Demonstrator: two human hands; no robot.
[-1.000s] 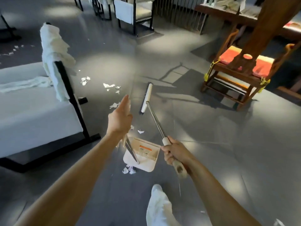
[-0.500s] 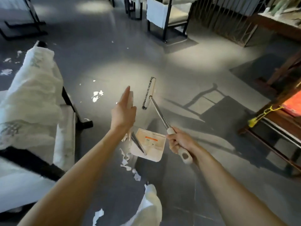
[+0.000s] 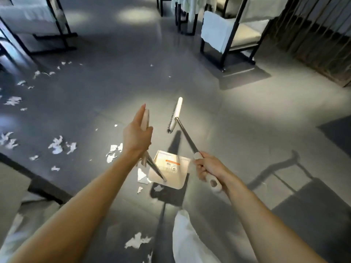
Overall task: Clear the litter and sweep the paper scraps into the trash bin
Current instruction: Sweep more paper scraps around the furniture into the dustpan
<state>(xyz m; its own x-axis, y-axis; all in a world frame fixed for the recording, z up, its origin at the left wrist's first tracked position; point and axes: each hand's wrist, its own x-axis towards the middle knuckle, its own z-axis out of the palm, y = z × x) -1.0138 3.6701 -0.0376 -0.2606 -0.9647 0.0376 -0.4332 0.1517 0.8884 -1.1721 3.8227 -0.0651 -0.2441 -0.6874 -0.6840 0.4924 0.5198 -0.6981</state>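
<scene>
My left hand point(image 3: 137, 136) grips the handle of a long-handled cream dustpan point(image 3: 171, 168), whose pan hangs just above the grey floor below my hands. My right hand point(image 3: 208, 168) grips the pale grip of a broom; its metal shaft runs up and away to the white broom head point(image 3: 175, 115), lifted off the floor. White paper scraps point(image 3: 57, 147) lie scattered on the floor to the left, more scraps point(image 3: 114, 152) sit next to the dustpan, and one scrap point(image 3: 137, 242) lies near my feet. No trash bin is in view.
A black-framed chair with white cushion point(image 3: 233, 33) stands at the back right, another chair frame point(image 3: 39, 25) at the back left. A dark frame edge point(image 3: 38, 185) crosses the lower left. My white-clad leg point(image 3: 190, 242) is at the bottom. Dark slatted wall point(image 3: 322, 44) at the right.
The view has swung left and forward: the wooden chair on the right has left the frame and more scraps show at the left. Both hands keep their holds on dustpan and broom.
</scene>
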